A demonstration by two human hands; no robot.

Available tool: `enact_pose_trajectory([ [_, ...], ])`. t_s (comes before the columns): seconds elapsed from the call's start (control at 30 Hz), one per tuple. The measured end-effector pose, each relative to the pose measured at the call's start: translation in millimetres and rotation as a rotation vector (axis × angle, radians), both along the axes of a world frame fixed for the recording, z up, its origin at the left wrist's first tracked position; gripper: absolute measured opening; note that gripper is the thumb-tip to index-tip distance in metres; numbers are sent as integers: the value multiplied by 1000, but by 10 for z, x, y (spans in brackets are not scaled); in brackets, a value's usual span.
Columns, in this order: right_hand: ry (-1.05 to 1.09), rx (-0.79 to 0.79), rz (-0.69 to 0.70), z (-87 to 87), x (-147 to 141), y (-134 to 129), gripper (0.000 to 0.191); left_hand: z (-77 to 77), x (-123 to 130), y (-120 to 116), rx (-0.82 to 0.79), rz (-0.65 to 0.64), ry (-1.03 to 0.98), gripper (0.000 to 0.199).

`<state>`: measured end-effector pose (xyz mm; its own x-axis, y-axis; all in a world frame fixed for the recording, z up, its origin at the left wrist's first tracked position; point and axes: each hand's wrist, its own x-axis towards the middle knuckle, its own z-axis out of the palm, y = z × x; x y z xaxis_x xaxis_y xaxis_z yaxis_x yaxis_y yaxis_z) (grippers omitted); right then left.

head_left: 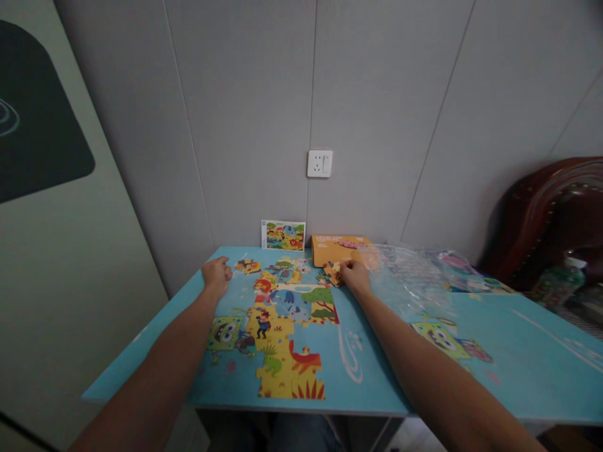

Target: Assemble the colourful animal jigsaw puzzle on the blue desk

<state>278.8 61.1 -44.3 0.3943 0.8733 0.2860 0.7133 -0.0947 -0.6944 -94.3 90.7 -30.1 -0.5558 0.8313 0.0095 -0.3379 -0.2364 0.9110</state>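
My right hand (357,277) pinches a yellow-orange puzzle piece (333,274) at the far side of the table, just in front of the orange box. Other loose pieces lie by it, partly covered. My left hand (217,276) rests curled at the table's far left, with nothing visible in its fingers. Right of it sits an orange puzzle piece (248,267). Between my arms a partly joined jigsaw puzzle (292,304) shows elephants, a tree, a lion and a figure in blue. Its lower part bears a green reptile and a red slope.
A picture card (283,236) leans on the wall beside the orange box (342,249). Clear plastic wrapping (409,276) spreads over the right rear of the blue cartoon-printed table (509,339). Beyond stand a pump bottle (558,282) and a dark red leather chair (541,213).
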Motion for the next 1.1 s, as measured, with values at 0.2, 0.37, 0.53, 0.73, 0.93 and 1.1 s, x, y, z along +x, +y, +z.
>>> enact_pose_trajectory([
  [0.2,-7,-1,10,3,0,-10,25,27,15,-25,-46,12,-24,19],
  [0.37,-20,-7,7,4,4,-11,25,21,13,-14,-65,25,-31,20],
  [0.53,-18,-4,4,-5,5,-9,26,23,22,-9,-77,33,-17,20],
  [0.73,-11,1,6,15,-3,-21,22,32,23,-29,-72,21,-9,19],
  [0.93,-9,2,14,14,-11,-20,24,27,14,-23,-57,21,-30,19],
  [1.1,-5,2,4,10,-14,-20,24,19,7,-15,-50,19,-42,20],
])
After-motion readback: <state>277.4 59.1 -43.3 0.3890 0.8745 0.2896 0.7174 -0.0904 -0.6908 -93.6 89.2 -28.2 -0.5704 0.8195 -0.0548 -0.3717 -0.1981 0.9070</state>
